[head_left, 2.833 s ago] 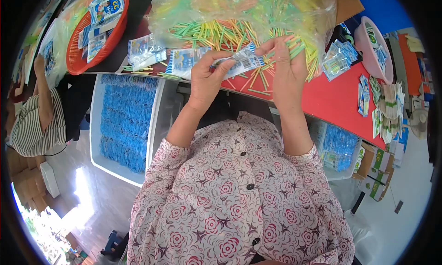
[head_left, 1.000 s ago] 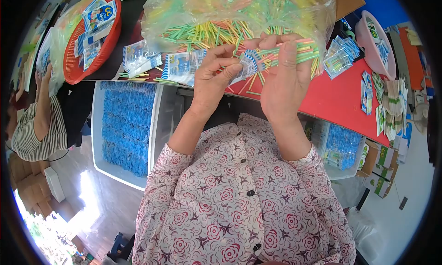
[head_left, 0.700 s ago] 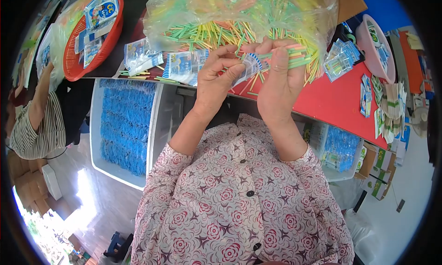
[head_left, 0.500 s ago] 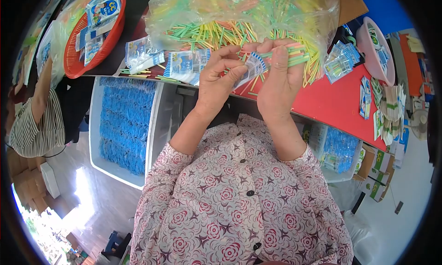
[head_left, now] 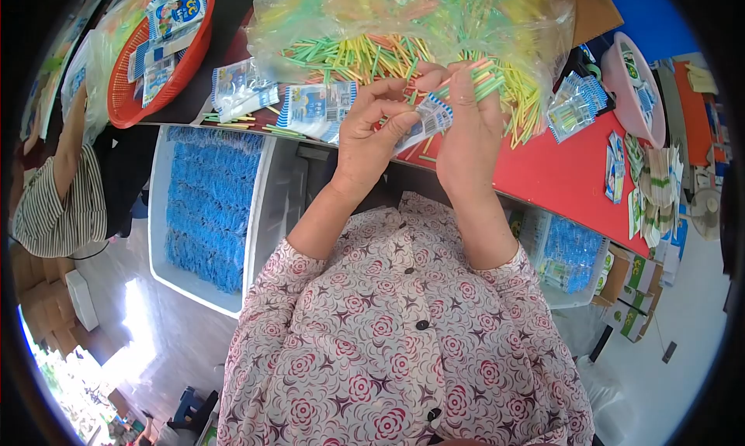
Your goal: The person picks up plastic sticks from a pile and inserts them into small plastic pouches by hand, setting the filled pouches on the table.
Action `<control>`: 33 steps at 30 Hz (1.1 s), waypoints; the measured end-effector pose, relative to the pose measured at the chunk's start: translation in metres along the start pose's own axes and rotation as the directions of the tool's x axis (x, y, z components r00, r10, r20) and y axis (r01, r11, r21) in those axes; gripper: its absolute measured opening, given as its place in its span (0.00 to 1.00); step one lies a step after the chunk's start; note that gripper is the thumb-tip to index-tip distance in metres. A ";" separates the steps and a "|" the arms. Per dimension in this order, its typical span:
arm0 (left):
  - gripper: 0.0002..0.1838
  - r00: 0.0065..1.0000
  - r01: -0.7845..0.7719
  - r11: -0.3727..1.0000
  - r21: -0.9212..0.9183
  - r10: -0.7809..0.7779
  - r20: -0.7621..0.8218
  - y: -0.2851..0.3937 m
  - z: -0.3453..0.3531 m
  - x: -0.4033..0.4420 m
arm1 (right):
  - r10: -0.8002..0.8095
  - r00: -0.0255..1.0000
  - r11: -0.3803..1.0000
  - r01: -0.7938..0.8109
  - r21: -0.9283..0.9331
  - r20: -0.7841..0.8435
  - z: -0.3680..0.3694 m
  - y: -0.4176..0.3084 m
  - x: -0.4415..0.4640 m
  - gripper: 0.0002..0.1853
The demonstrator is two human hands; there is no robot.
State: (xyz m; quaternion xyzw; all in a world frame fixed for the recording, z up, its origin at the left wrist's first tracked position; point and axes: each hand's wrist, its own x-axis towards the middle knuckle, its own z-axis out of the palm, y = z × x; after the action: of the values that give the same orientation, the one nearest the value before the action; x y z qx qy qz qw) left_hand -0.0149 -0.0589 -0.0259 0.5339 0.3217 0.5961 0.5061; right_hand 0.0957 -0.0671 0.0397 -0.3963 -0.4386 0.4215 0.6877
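Observation:
My left hand [head_left: 371, 132] pinches a small blue-and-white plastic packet [head_left: 429, 120] between thumb and fingers. Close beside it, my right hand [head_left: 469, 132] is closed round a bundle of green, pink and yellow sticks, thin and straw-like [head_left: 485, 80]. The ends of the bundle point up and to the right. Whether any sticks are inside the packet is hidden by my fingers. Behind both hands a heap of the same coloured sticks [head_left: 357, 56] spills from a large clear plastic bag [head_left: 411, 12]. Flat packets [head_left: 317, 108] lie left of my left hand.
A red basket [head_left: 200, 54] with packets stands at the left, a pink basin [head_left: 658, 124] at the right. Filled packets [head_left: 576, 105] lie on the red table [head_left: 551, 171]. Below, a white bin [head_left: 252, 236] holds many blue packets. Another person's striped sleeve [head_left: 66, 190] is at far left.
The stick bundle in my right hand has tilted more upright and shifted slightly left. The packet has turned, showing more of its striped end and printed face.

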 end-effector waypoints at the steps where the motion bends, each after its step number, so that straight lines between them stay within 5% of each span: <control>1: 0.03 1.000 0.016 1.000 -0.015 -0.016 -0.004 0.000 0.000 0.000 | 0.040 0.999 0.999 -0.041 0.032 0.030 -0.001 -0.001 0.000 0.10; 11: 0.01 0.994 0.094 0.993 -0.076 -0.098 -0.045 0.002 -0.001 0.000 | 0.134 0.989 0.990 -0.136 0.041 0.058 -0.004 0.003 -0.005 0.11; 15: 0.01 0.991 0.111 0.984 -0.142 -0.121 -0.062 -0.002 -0.001 0.000 | 0.103 0.990 0.992 -0.095 -0.087 0.097 -0.007 0.007 -0.003 0.15; 22: 0.02 0.995 0.076 0.995 -0.060 -0.079 -0.065 -0.003 -0.004 0.001 | 0.172 0.975 0.982 -0.181 0.048 0.141 -0.006 0.008 0.001 0.22; 30: 0.02 0.995 0.087 0.994 -0.060 -0.090 -0.044 -0.014 -0.005 0.007 | 0.207 0.970 0.973 -0.191 -0.130 0.129 -0.013 0.016 0.011 0.23; 33: 0.02 0.994 0.099 0.992 -0.072 -0.102 -0.036 -0.018 -0.004 0.009 | 0.206 0.965 0.978 -0.198 -0.064 0.160 -0.020 0.019 0.022 0.24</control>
State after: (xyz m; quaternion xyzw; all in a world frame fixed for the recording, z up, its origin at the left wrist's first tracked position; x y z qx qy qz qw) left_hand -0.0137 -0.0448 -0.0406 0.4871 0.3371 0.5912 0.5474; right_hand 0.1158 -0.0445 0.0224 -0.4189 -0.4614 0.5103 0.5926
